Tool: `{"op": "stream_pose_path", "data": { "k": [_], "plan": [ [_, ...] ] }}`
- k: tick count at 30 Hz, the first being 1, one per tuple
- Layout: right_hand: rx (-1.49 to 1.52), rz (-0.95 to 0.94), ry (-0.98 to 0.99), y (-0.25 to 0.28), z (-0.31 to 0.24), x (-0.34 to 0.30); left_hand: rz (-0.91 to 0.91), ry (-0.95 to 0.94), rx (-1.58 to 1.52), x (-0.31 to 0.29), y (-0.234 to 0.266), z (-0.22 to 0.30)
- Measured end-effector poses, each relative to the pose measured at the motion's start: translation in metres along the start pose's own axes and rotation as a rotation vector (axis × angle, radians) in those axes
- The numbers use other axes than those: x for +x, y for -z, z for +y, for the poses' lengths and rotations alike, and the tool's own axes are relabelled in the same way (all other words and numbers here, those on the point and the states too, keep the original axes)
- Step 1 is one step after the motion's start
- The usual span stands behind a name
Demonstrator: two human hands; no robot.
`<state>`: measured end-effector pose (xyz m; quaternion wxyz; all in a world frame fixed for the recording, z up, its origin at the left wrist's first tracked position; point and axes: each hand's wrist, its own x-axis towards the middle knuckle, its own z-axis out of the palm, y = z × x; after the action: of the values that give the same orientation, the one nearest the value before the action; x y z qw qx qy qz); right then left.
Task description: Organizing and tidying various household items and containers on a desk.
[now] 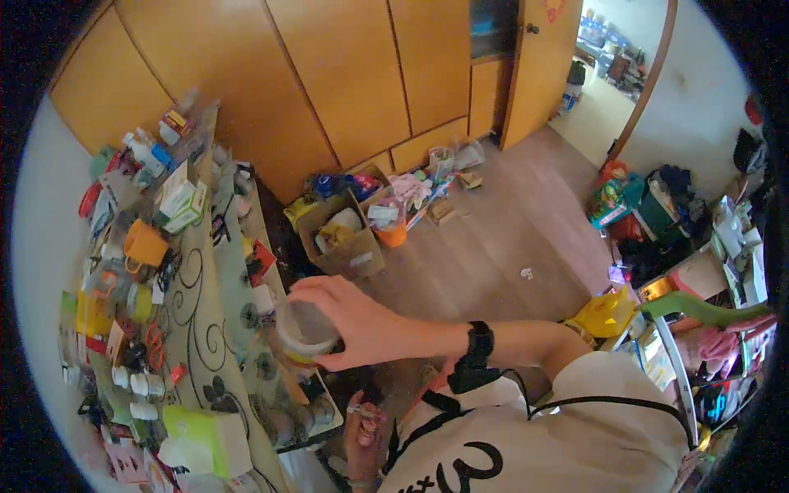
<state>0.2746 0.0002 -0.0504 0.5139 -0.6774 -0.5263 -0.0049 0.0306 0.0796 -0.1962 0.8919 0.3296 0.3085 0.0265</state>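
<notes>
My right hand [362, 319], reaching in from the right with a black strap on its wrist, is closed around a clear jar [306, 330]. The jar is held at the edge of the long cluttered table [193, 287], and a yellowish band shows near its bottom. Lower down, close to my body, my left hand [363, 429] has its fingers curled together. Something small and pale may be in them, too small to name. An orange mug [145, 244] and a yellow-lidded jar [141, 302] stand on the table to the left.
A lime-green tissue box [205, 440] and small white-capped bottles [146, 386] crowd the table's near end. Beyond it on the floor are a cardboard box [353, 251] and an orange bin [393, 234]. Bags [616, 201] and a loaded shelf line the right side.
</notes>
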Motion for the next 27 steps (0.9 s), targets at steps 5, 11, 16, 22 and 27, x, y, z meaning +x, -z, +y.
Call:
{"op": "stream_pose_path", "data": {
  "k": [5, 11, 16, 22, 27],
  "plan": [
    [-0.037, 0.113, 0.158, 0.013, 0.011, 0.037, 0.042, -0.14, -0.011, -0.004, -0.017, 0.002],
    [-0.081, 0.262, 0.305, 0.045, 0.023, 0.125, 0.119, -0.375, 0.119, 0.002, -0.021, -0.004],
    [-0.009, 0.169, 0.428, 0.039, 0.024, 0.186, 0.158, -0.303, -0.357, 0.009, -0.054, -0.023],
    [0.085, -0.139, 0.593, -0.045, 0.025, 0.243, 0.245, -0.371, -0.346, 0.02, -0.083, -0.025],
    [0.045, -0.263, 0.603, -0.096, 0.024, 0.267, 0.28, -0.482, -0.416, 0.029, -0.091, -0.039]
  ]
}}
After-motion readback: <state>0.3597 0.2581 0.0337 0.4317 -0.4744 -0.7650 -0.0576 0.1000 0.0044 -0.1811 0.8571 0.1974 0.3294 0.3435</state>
